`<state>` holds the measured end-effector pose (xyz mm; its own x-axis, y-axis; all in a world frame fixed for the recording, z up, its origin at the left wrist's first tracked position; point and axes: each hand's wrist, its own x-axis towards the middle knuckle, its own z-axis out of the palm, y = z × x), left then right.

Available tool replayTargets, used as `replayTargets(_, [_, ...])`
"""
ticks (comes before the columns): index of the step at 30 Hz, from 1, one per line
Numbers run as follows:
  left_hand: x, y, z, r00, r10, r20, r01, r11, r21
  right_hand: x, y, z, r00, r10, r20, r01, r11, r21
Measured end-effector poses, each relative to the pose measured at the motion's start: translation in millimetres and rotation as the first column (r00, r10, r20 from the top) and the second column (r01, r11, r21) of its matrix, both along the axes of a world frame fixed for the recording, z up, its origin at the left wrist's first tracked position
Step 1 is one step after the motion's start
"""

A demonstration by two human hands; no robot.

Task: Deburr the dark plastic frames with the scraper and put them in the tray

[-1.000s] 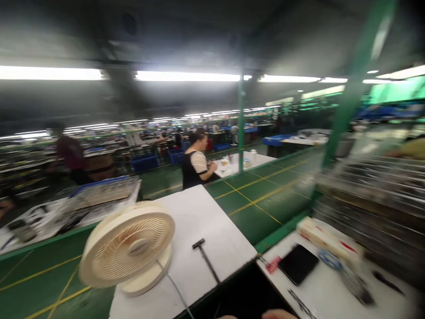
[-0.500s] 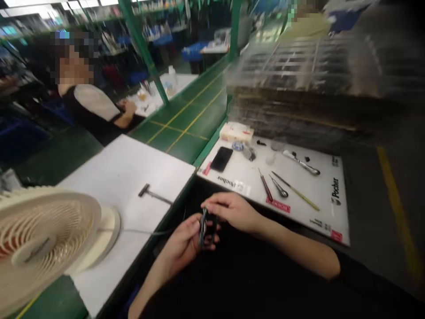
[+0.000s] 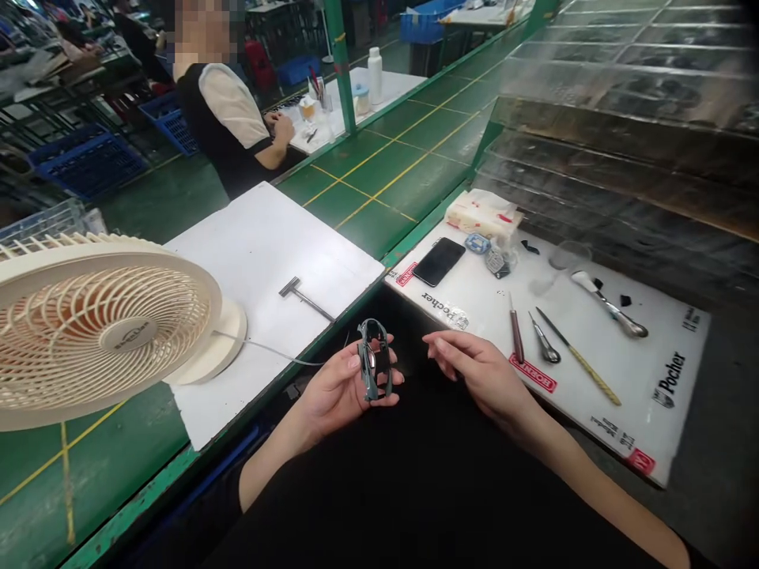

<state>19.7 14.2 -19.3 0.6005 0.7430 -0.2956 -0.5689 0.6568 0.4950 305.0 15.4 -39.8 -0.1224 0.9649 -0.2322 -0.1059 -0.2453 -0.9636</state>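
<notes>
My left hand [image 3: 335, 387] is closed around a small grey-green frame-like part [image 3: 368, 367], held upright between thumb and fingers above my dark lap. The part has an open middle and dark inner pieces; its exact kind is unclear. To its right, apart from it, my right hand [image 3: 468, 363] has thumb and fingertips drawn together in a pinch. Whatever lies between those fingertips, if anything, is too small to make out. Nearest to the right hand, on the white board [image 3: 598, 431], lie a red-handled pointed tool [image 3: 515, 332], a metal-handled pointed tool [image 3: 544, 340] and a yellow-handled file [image 3: 584, 363].
A beige fan [image 3: 127, 336] stands on the left white board [image 3: 254, 237], beside a T-shaped metal tool [image 3: 305, 300]. A phone [image 3: 439, 261], tissue pack [image 3: 480, 212] and silvery tool [image 3: 617, 312] lie on the right board. Stacked clear trays [image 3: 593, 150] rise behind; a co-worker [image 3: 231, 118] sits across.
My right hand has let go of the grey-green part and moved right. The part stays in my left hand, now more openly visible. The whole view has shifted.
</notes>
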Motion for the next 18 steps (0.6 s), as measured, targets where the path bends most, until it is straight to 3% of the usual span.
replayTargets(6, [8.3, -5.2, -1.6, 0.999, 0.017, -0.028, -0.015, 0.997, 0.079, -6.3, -1.6, 8.8, 0.990, 0.116, 0.076, -0.117, 0.993, 0.018])
replayTargets(10, [14.5, -11.2, -4.6, 0.978, 0.043, -0.206, -0.012, 0.988, 0.152, -12.4, -1.2, 18.1, 0.968, 0.227, 0.106, -0.236, 0.969, 0.079])
replayTargets(12, [15.9, -15.3, -4.2, 0.919, 0.056, -0.391, 0.031, 0.976, 0.213, -17.2, -1.2, 20.5, 0.958, 0.270, 0.096, -0.277, 0.958, 0.079])
replayTargets(14, [15.9, -18.4, -2.2, 0.813, 0.077, -0.577, 0.116, 0.950, 0.290, -22.6, -1.3, 21.5, 0.954, 0.276, 0.118, -0.286, 0.955, 0.074])
replayTargets(16, [14.7, -19.2, 0.2, 0.735, 0.102, -0.671, 0.175, 0.927, 0.332, -26.7, -1.1, 22.1, 0.952, 0.240, 0.191, -0.260, 0.961, 0.091])
replayTargets(18, [13.0, -17.5, 1.5, 0.759, 0.065, -0.648, 0.177, 0.937, 0.301, -28.2, -0.3, 23.3, 0.951, 0.185, 0.248, -0.221, 0.967, 0.127])
